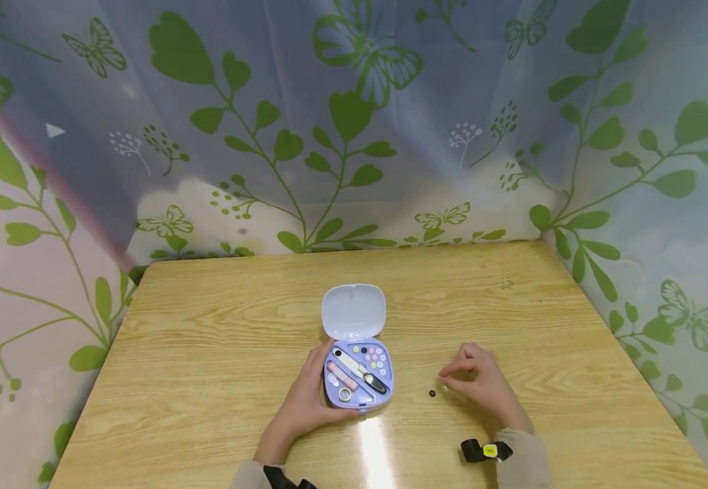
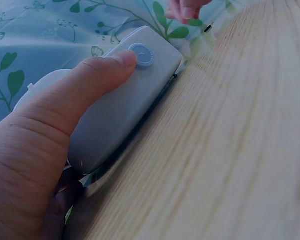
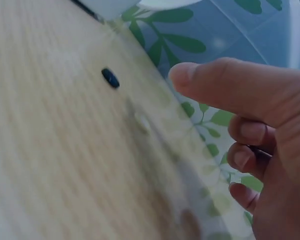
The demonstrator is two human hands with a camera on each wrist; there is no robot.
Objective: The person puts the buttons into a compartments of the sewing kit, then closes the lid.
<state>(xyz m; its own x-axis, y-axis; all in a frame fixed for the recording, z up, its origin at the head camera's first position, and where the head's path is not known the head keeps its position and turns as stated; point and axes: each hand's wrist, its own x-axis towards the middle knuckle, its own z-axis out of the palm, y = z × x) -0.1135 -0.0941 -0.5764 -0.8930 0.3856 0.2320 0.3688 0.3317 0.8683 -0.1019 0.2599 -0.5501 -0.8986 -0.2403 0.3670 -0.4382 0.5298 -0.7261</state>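
A lilac sewing kit box (image 1: 358, 401) lies on the table with its white lid (image 1: 354, 311) raised. My left hand (image 1: 308, 401) grips the box along its left side, and in the left wrist view the thumb lies against the round catch (image 2: 141, 55). Inside are a seam ripper-like tool, a pink-and-white strip, a ring and several small buttons (image 1: 375, 356). To the right, my right hand (image 1: 478, 382) hovers just above the wood, thumb and index finger close together, nothing visible between them. Below it lie a black button (image 3: 110, 78) and a pale button (image 3: 142, 122).
The wood-grain table (image 1: 219, 326) reaches back to a curtain (image 1: 256, 136) printed with green leaves and butterflies, which also hangs at both sides. Bright light reflects off the table in front of the box.
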